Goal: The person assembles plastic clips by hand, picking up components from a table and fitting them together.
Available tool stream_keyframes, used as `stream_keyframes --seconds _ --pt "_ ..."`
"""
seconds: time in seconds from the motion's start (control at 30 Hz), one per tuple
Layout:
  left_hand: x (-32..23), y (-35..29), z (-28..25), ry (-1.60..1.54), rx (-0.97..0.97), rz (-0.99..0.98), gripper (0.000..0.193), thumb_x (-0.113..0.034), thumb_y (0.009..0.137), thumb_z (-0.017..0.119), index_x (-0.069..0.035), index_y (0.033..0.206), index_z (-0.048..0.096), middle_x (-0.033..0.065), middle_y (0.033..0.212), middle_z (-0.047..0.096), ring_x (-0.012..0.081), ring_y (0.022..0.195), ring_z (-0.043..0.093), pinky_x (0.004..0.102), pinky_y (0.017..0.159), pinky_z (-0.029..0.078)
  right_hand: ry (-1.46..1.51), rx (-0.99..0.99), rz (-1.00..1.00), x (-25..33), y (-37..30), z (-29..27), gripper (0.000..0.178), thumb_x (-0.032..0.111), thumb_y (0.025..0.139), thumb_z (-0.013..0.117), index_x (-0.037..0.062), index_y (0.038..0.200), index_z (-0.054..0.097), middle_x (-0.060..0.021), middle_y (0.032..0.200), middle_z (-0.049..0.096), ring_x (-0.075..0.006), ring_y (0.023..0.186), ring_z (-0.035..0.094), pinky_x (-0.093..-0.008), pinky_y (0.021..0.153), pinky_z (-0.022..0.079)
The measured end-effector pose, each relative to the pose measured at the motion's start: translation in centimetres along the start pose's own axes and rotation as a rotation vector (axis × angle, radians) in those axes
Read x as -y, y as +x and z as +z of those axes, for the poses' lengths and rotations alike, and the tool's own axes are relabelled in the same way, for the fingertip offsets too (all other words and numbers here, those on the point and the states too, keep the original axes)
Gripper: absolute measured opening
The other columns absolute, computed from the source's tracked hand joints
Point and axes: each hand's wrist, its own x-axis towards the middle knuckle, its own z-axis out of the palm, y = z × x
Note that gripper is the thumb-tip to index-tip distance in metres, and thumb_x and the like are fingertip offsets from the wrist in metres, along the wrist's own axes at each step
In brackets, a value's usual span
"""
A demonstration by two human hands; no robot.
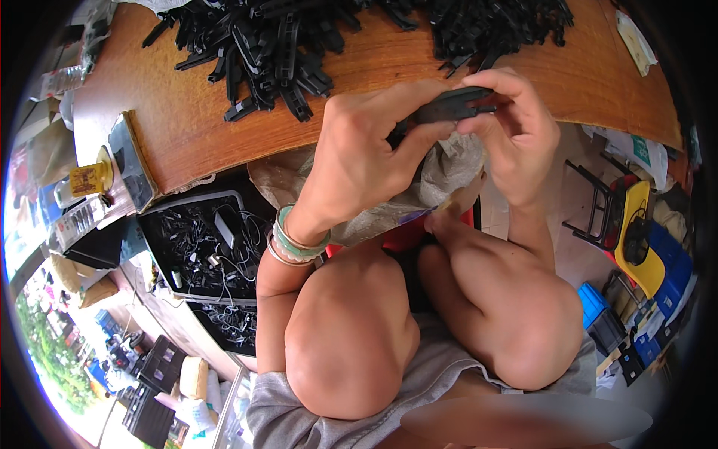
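Just in front of the table's near edge, a small, long black plastic part (452, 106) is held up between my two hands. My left hand (363, 150) is closed on its left end, with thumb and fingers pinching it. My right hand (516, 127) grips the other end, thumb below and fingers above. Fingers cover part of the piece, so its exact kind is hidden. Beyond my hands, a heap of similar black plastic parts (277, 52) lies on the wooden table (153, 86). Another pile of smaller black pieces (501, 30) lies to its right.
A pale woven sack (449, 176) hangs between my knees and the table. At left stand black trays (241, 202) of small parts and cables, near a yellow object (88, 179). A yellow chair (647, 247) and blue bins (591, 303) stand at right.
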Motion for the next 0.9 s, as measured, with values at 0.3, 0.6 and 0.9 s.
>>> stream_keyframes --seconds 0.3,0.6,0.9 --pt "1.0 0.9 -1.0 -0.159 0.155 0.014 0.023 -0.008 0.076 0.073 -0.001 0.097 0.068 0.0137 0.077 0.066 0.0241 0.063 0.064 0.0303 0.059 0.051 -0.013 0.054 0.125 0.3 -0.4 -1.3 0.023 0.002 0.078 0.071 -0.0014 0.101 0.066 -0.0072 0.086 0.065 -0.0121 0.072 0.06 -0.0234 0.063 0.047" --pt "1.6 9.9 -2.7 0.853 -0.167 0.04 0.021 -0.007 0.077 0.065 0.002 0.094 0.059 0.0171 0.089 0.053 0.0337 0.094 0.054 0.0389 0.076 0.045 -0.159 0.152 0.1 -0.5 0.6 -1.4 0.015 -0.009 0.082 0.06 -0.0012 0.093 0.066 -0.0087 0.082 0.062 -0.0148 0.067 0.062 -0.0246 0.055 0.047" --pt "1.7 4.2 -0.7 0.416 -0.327 0.248 0.02 -0.001 0.081 0.066 0.003 0.099 0.059 0.014 0.08 0.064 0.0203 0.063 0.064 0.0272 0.056 0.048 -0.985 -0.12 -0.394 -4.6 2.1 -4.5 0.029 -0.005 0.068 0.07 0.0106 0.093 0.069 -0.0043 0.105 0.056 -0.0221 0.089 0.056 -0.0351 0.074 0.045"
